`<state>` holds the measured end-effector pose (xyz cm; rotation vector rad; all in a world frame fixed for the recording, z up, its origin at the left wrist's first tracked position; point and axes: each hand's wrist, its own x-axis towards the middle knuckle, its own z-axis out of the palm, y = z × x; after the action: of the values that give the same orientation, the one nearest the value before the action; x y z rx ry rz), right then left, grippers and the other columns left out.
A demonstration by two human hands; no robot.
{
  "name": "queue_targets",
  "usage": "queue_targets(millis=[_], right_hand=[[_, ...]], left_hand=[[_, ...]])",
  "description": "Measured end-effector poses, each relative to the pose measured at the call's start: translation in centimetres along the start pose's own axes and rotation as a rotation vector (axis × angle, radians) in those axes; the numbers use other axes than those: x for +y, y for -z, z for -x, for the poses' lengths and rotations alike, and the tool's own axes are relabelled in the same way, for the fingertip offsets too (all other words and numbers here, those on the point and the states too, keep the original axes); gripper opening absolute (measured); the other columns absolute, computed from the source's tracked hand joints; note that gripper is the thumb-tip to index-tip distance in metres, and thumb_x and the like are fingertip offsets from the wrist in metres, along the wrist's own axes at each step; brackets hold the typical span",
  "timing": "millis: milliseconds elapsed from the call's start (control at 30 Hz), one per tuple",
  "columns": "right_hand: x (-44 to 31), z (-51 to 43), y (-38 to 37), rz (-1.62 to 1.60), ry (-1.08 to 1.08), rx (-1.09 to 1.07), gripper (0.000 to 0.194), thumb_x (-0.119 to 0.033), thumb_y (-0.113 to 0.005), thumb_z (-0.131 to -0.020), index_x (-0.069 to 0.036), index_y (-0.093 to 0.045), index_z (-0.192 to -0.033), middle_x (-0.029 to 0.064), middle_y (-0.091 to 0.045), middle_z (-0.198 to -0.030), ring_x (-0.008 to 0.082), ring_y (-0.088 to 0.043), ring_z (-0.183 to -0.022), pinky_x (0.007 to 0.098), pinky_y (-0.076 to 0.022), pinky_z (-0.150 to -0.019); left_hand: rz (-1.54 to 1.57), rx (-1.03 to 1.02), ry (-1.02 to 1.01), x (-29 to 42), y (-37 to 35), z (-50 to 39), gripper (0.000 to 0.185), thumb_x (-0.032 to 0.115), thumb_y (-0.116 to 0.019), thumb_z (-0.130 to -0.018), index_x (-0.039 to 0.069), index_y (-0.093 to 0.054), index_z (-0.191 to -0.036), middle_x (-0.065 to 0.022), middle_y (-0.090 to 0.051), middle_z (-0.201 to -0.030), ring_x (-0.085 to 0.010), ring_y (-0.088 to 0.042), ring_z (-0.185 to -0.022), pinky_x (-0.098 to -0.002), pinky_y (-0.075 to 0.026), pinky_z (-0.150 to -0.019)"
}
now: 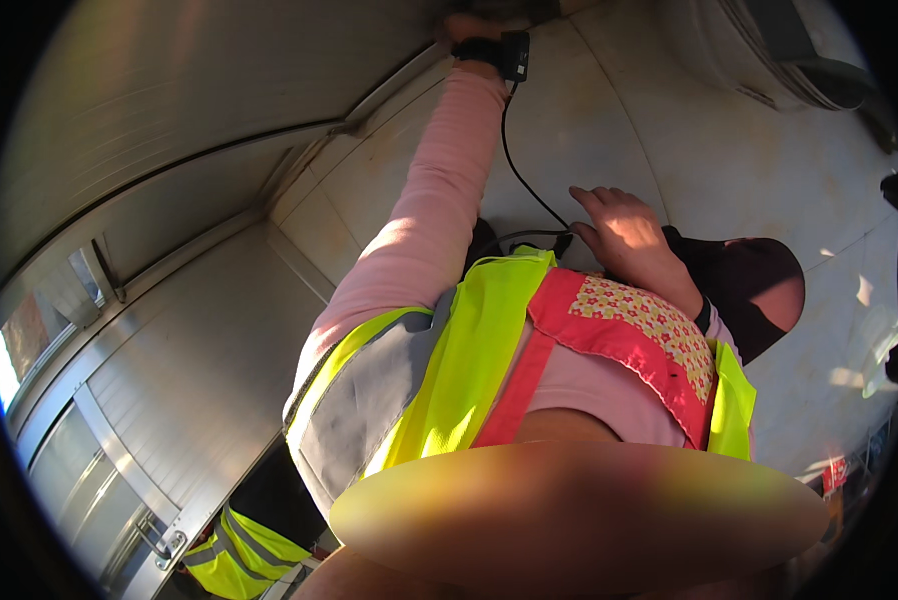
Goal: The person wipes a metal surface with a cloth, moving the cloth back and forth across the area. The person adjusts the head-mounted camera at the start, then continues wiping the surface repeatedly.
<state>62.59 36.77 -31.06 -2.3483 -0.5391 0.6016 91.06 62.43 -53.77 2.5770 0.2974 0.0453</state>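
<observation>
My left hand [473, 28] reaches far forward to the foot of a brushed-metal panel [216, 67]. Its fingers run into dark shadow at the upper rim, so whether they hold anything is hidden. A black strapped device [515, 56] sits on that wrist, and a black cable [510, 142] trails from it towards my body. My right hand [625, 225] is held in front of my chest, back up, thumb apart from the fingers, with nothing visible in it. Below it are a red apron with a flowered patch [644, 315] and a yellow reflective vest [464, 360].
Pale floor tiles [606, 112] spread ahead. A whitish round container [711, 45] stands at upper right. A metal door handle [165, 546] is at lower left, close to another hi-vis garment [246, 555]; whether someone wears it I cannot tell. My dark-clad knee [749, 292] juts right.
</observation>
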Motion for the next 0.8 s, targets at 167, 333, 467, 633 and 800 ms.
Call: queue_targets(millis=[167,333,467,633,800], right_hand=[[0.0,-0.1,-0.2,0.065,0.016,0.014,0.047,-0.022,-0.07,-0.087,-0.005,-0.058,-0.129,0.0151,-0.066,-0.107,0.0338,-0.063,-0.101,0.0435,-0.0516,-0.089],[-0.2,0.0,-1.1,0.083,0.102,0.025,0.046,-0.025,-0.07,-0.086,-0.006,-0.059,-0.127,0.0131,-0.067,-0.105,0.0313,-0.064,-0.099,0.0426,-0.0518,-0.086],[-0.2,-0.1,-1.3,0.09,0.119,0.013,0.047,-0.026,-0.071,-0.086,-0.006,-0.059,-0.127,0.0126,-0.067,-0.102,0.0309,-0.064,-0.097,0.0425,-0.0519,-0.084],[0.0,0.0,-0.9,0.067,0.135,0.06,0.047,-0.024,-0.072,-0.085,-0.005,-0.059,-0.127,0.013,-0.067,-0.101,0.0321,-0.064,-0.096,0.0427,-0.0519,-0.084],[0.2,0.0,-1.1,0.083,0.083,0.04,0.046,-0.023,-0.072,-0.085,-0.005,-0.059,-0.126,0.0131,-0.066,-0.101,0.0322,-0.064,-0.096,0.0428,-0.0518,-0.084]], left_hand=[[0.278,0.146,-0.191,0.0,6.3,-0.1,0.039,0.031,-0.069,-0.086,0.003,-0.066,-0.113,-0.0173,-0.067,-0.112,-0.0319,-0.065,-0.104,-0.0447,-0.053,-0.088],[0.824,0.24,-0.234,4.6,17.6,2.2,0.035,0.027,-0.067,-0.088,0.003,-0.064,-0.113,-0.0162,-0.065,-0.11,-0.0324,-0.063,-0.103,-0.0462,-0.052,-0.087],[1.466,0.289,-0.153,11.6,25.0,4.6,0.033,0.024,-0.066,-0.09,0.002,-0.062,-0.114,-0.0153,-0.064,-0.109,-0.0328,-0.062,-0.101,-0.0474,-0.052,-0.086],[1.408,0.612,-0.491,17.5,29.9,3.8,0.03,0.02,-0.064,-0.091,0.001,-0.06,-0.114,-0.0142,-0.063,-0.107,-0.0333,-0.061,-0.099,-0.0489,-0.051,-0.084],[0.181,1.241,-0.786,16.0,25.8,0.9,0.033,0.014,-0.065,-0.088,0.002,-0.056,-0.117,-0.0164,-0.052,-0.105,-0.0325,-0.047,-0.109,-0.0477,-0.04,-0.085]])
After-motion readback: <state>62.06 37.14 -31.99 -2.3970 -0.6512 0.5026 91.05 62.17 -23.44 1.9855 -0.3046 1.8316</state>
